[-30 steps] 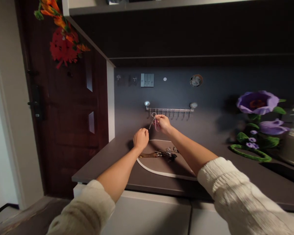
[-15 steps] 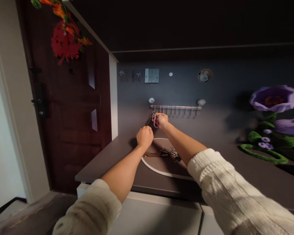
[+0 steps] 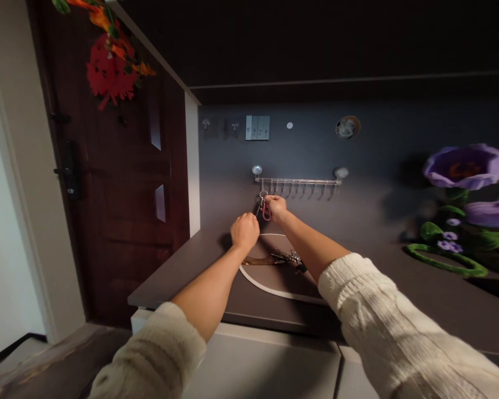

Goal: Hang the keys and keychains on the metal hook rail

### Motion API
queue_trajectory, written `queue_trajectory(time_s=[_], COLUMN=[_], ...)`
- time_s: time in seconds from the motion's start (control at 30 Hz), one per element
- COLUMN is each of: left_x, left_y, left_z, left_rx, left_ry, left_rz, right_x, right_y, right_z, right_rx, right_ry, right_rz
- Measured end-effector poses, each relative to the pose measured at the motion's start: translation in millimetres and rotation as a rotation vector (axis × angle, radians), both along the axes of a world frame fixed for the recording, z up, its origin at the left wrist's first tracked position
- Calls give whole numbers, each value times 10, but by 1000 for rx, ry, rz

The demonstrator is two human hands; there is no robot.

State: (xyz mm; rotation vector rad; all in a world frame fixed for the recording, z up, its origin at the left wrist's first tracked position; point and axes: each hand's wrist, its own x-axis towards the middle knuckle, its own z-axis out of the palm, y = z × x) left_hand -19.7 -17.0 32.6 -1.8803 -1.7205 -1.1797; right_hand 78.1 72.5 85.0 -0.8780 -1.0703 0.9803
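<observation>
Near the centre of the frame, a key ring [image 3: 263, 194] with a pink strap [image 3: 266, 211] is held pinched between the narrowed fingers of the right hand [image 3: 276, 208], just below the left end of a hook rack [image 3: 298, 182]. The left hand [image 3: 245, 230] is placed lower and to the left, by the thin piece hanging from the ring; its fingers are curled, but whether anything is gripped cannot be told. Below, more keys [image 3: 289, 258] and a brown strap [image 3: 260, 261] are laid on a white-edged mat [image 3: 270, 280] on the counter [image 3: 183, 271].
</observation>
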Motion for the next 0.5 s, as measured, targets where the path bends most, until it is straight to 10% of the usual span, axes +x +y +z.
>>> queue_trajectory(time_s=[0.5], left_x=[-1], left_y=[-97], left_z=[-10], left_rx=[-27], left_ry=[-19], left_rz=[-136], right_x=[378], right_y=[-534], right_z=[-191], right_rx=[-43], right_ry=[-197], right_rz=[44])
